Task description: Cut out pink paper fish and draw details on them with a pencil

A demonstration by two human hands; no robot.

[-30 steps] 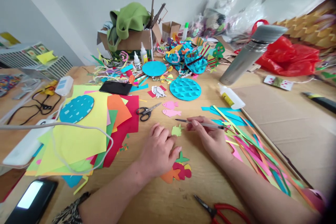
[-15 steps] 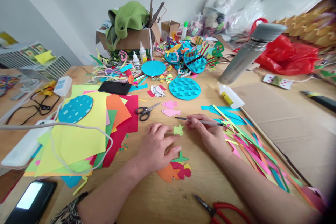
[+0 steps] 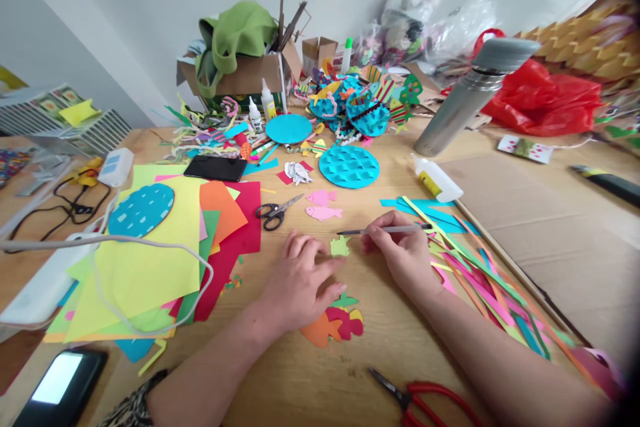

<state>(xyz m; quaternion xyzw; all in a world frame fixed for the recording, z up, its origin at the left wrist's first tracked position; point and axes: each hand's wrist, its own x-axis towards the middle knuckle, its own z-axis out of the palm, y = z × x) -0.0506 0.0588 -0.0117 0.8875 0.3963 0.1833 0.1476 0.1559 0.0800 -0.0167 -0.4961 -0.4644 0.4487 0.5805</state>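
A small light-green paper cutout (image 3: pixel 339 246) lies on the wooden table between my hands. My left hand (image 3: pixel 303 277) rests with fingers spread, its index fingertip at the cutout's lower edge. In my right hand (image 3: pixel 397 247) a thin pen (image 3: pixel 395 230) is pinched, its tip over the top of the cutout. Two pink paper fish (image 3: pixel 323 213) lie just beyond, beside black-handled scissors (image 3: pixel 274 215). Below my left hand sit orange, red, yellow and green paper cutouts (image 3: pixel 320 328), partly covered by its thumb side.
Coloured paper sheets (image 3: pixel 150 280) and a cable lie left. Paper strips (image 3: pixel 480 280), a glue bottle (image 3: pixel 438 180) and a steel flask (image 3: pixel 455 107) stand or lie right. Red-handled pliers (image 3: pixel 410 397) are at the front edge. Blue discs (image 3: pixel 349 167) and a filled box (image 3: pixel 255 77) are behind.
My right hand and the pen have shifted slightly, bringing the tip down onto or just over the green cutout's top. My left hand stays almost in place. The view has shifted slightly.
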